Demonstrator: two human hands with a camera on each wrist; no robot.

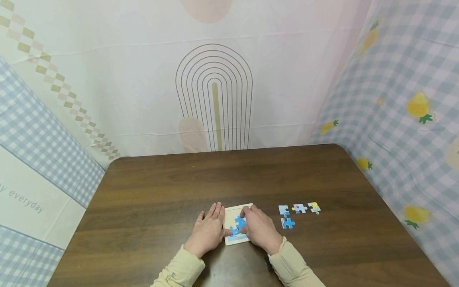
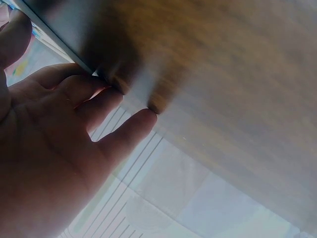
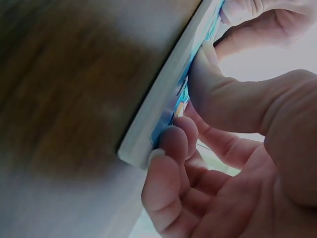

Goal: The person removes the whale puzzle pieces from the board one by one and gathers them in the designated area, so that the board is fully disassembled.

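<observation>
A small puzzle tray (image 1: 230,214) with a pale frame lies on the table between my hands, blue jigsaw pieces (image 1: 234,231) in its lower part. My left hand (image 1: 209,232) lies along the tray's left edge with fingers extended, its thumb on the lower left pieces. My right hand (image 1: 261,228) covers the tray's right side. Its thumb and curled fingers pinch a blue puzzle piece (image 3: 161,130) low against the tray, largely hidden by the hand. In the right wrist view the thumb (image 3: 208,94) presses on the blue surface and the other fingertips sit at the tray's edge.
Several loose jigsaw pieces lie right of the tray: a light blue one (image 1: 283,209), a darker blue one (image 1: 287,223), one with a purple swirl (image 1: 299,208) and one with yellow (image 1: 314,207). The brown wooden table (image 1: 150,191) meets a patterned cloth (image 1: 143,99) at the back.
</observation>
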